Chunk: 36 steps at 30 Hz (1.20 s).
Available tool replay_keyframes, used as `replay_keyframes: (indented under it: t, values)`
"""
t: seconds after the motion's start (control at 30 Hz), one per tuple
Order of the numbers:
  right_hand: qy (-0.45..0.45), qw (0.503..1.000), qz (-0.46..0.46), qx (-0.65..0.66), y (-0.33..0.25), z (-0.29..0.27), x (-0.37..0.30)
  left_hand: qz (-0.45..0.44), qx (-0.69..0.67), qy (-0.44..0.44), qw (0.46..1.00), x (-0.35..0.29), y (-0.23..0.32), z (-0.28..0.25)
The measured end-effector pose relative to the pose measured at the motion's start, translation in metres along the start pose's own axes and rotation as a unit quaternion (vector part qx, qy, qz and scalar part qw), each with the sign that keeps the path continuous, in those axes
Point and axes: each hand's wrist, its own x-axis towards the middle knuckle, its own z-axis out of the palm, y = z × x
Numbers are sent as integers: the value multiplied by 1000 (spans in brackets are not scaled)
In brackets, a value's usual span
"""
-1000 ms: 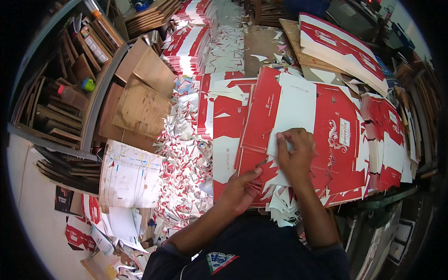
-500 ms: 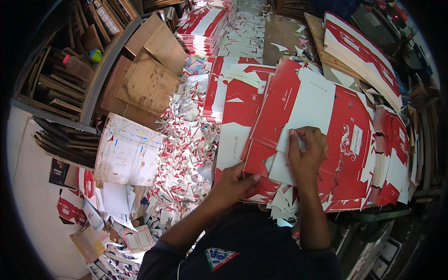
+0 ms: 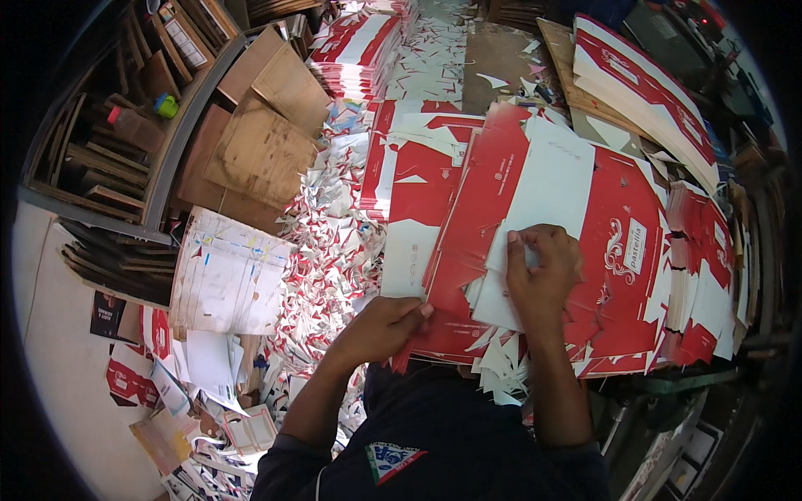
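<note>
Currently the red-and-white carton sheet is pinched at its near corner by the left hand, fingers closed; the right hand is pressed on it, fingers curled. Tearing is likely if the corner is yanked while pinned.

Two hands, one green cup, one printed paper stack.

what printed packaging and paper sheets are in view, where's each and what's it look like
Carton sheets: flat red-and-white stack under both hands, centre.
Second stack: red and white, top centre.
Leaning sheet: red and white, upper right.
Paper sheet: white, small coloured marks, left.
Trimmings: red-white scraps, centre-left.
</note>
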Motion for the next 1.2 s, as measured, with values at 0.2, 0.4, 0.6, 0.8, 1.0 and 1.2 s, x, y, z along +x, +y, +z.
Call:
replay_keyframes:
  t: [0.2,0.4,0.6,0.8,1.0,1.2]
  values:
    - [2,1000,3,-11,-1,-1,1,-64,-47,152,985,-27,-49,-65]
    - [-7,999,-6,-30,-4,-2,0,46,345,547,761,-19,-61,-81]
    - [-6,994,-92,56,-6,-12,0,87,41,292,952,8,2,34]
    - [-138,986,-91,0,-16,-16,-7,82,97,264,956,3,14,39]
    - [-123,990,-51,-38,-17,-7,-8,46,20,228,972,-4,20,40]
    - [-99,993,-2,-69,-17,-9,-3,21,20,206,978,-11,19,41]
